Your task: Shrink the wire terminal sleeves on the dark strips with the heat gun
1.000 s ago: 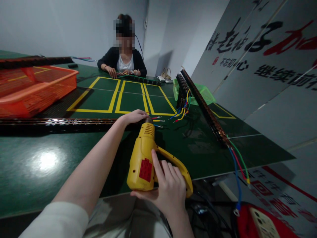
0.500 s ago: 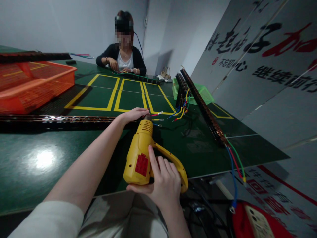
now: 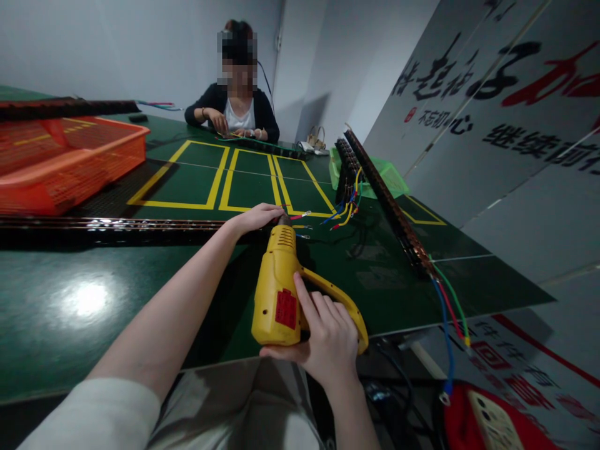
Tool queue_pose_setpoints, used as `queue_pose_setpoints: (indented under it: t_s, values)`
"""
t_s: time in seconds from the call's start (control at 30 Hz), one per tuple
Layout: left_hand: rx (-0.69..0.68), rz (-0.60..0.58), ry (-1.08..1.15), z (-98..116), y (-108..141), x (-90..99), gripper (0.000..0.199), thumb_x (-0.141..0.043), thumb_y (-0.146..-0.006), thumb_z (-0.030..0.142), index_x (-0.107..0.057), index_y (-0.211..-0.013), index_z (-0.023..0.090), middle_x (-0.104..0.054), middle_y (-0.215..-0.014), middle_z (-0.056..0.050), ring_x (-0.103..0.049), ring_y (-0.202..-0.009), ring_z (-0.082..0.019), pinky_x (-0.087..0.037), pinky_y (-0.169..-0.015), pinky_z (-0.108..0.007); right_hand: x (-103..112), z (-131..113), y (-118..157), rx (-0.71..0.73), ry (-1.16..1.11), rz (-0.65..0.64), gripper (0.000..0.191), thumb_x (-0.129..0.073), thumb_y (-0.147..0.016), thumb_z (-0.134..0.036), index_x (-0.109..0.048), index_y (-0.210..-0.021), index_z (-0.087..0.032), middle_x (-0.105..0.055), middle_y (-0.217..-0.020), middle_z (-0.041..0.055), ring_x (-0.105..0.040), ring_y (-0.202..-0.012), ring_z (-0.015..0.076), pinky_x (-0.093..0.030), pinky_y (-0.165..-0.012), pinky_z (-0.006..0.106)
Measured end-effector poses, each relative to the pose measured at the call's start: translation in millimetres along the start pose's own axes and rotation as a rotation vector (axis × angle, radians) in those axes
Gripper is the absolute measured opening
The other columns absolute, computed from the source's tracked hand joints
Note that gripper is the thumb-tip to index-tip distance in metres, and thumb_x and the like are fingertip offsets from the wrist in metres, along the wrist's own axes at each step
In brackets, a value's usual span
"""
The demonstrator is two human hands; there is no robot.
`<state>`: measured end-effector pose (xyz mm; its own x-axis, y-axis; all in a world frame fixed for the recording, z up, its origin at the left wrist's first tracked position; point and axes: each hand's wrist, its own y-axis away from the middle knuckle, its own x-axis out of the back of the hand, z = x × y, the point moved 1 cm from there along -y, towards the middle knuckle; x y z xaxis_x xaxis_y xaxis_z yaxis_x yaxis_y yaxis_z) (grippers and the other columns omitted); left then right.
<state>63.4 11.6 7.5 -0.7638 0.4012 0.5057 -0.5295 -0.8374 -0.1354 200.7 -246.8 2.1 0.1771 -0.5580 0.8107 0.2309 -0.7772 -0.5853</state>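
Observation:
My right hand (image 3: 328, 331) is closed round a yellow heat gun (image 3: 276, 287) with a red label, its index finger stretched along the body. The gun's dark nozzle (image 3: 284, 220) points away from me, close beside the fingers of my left hand (image 3: 260, 216). That hand is closed on thin wires (image 3: 300, 216) at the right end of a long black strip (image 3: 112, 232); its fingertips are partly hidden. Metal ring terminals stick out to the right of the nozzle, on red, yellow and blue leads.
Orange basket (image 3: 103, 165) stands at left with another dark strip (image 3: 70, 109) across it. At right, dark strips (image 3: 389, 197) with coloured leads lean on a green basket (image 3: 387, 175). A co-worker (image 3: 239, 115) sits opposite. A red stool-like object (image 3: 462, 415) is below the table edge.
The heat gun and my right hand have shifted slightly right and up, the gun turning more upright. My left hand stays at the wires. The whole view has moved a little.

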Motion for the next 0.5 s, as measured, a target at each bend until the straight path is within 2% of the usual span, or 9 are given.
queue_pose_setpoints:
  t_s: [0.13, 0.2, 0.3, 0.43, 0.47, 0.5]
  values:
    - [-0.158, 0.046, -0.190, 6, 6, -3.0, 0.034, -0.042, -0.078, 0.024, -0.068, -0.097, 0.014, -0.067, -0.097, -0.005, -0.059, -0.091, -0.018, -0.043, -0.086, -0.028, 0, 11, 1, -0.030, 0.045, -0.032, 0.104, -0.050, -0.065, -0.081, -0.036, -0.141, -0.012, -0.059, -0.081, 0.0023, -0.054, -0.073, 0.0175, -0.033, -0.070, 0.031]
    - [-0.216, 0.077, -0.245, 9, 11, -4.0, 0.040, -0.044, -0.076, 0.021, -0.063, -0.111, 0.015, -0.066, -0.093, -0.006, -0.059, -0.083, -0.017, -0.045, -0.080, -0.028, 0, 16, 2, -0.058, 0.073, -0.039, 0.107, -0.048, -0.064, -0.083, -0.034, -0.142, -0.011, -0.060, -0.082, 0.0030, -0.055, -0.074, 0.0183, -0.033, -0.070, 0.031]
    - [-0.268, 0.092, -0.307, 11, 19, -1.1, 0.058, -0.047, -0.077, 0.021, -0.045, -0.135, 0.018, -0.065, -0.085, -0.004, -0.058, -0.073, -0.015, -0.045, -0.072, -0.027, -2, 19, 1, -0.093, 0.098, -0.025, 0.112, -0.043, -0.061, -0.087, -0.033, -0.143, -0.011, -0.061, -0.083, 0.0040, -0.055, -0.077, 0.0194, -0.034, -0.071, 0.032]
    - [-0.242, 0.129, -0.285, 7, 27, 9.3, 0.083, -0.055, -0.075, 0.026, -0.015, -0.148, 0.022, -0.067, -0.094, -0.004, -0.060, -0.076, -0.015, -0.044, -0.076, -0.026, -4, 21, 2, -0.097, 0.099, -0.022, 0.113, -0.041, -0.061, -0.088, -0.032, -0.143, -0.011, -0.061, -0.084, 0.0046, -0.055, -0.077, 0.0200, -0.035, -0.071, 0.033]
    - [-0.209, 0.148, -0.264, 5, 27, 11.7, 0.085, -0.057, -0.075, 0.029, -0.015, -0.148, 0.021, -0.067, -0.098, -0.005, -0.061, -0.078, -0.015, -0.045, -0.077, -0.026, -4, 22, 2, -0.095, 0.095, -0.023, 0.113, -0.042, -0.061, -0.088, -0.032, -0.143, -0.011, -0.061, -0.085, 0.0049, -0.055, -0.078, 0.0202, -0.035, -0.071, 0.033]
    - [-0.167, 0.162, -0.251, 2, 28, 13.5, 0.081, -0.058, -0.075, 0.033, -0.022, -0.146, 0.020, -0.067, -0.100, -0.006, -0.061, -0.079, -0.016, -0.045, -0.076, -0.027, -4, 22, 2, -0.092, 0.093, -0.022, 0.113, -0.042, -0.061, -0.088, -0.031, -0.143, -0.011, -0.061, -0.085, 0.0051, -0.055, -0.078, 0.0204, -0.035, -0.071, 0.033]
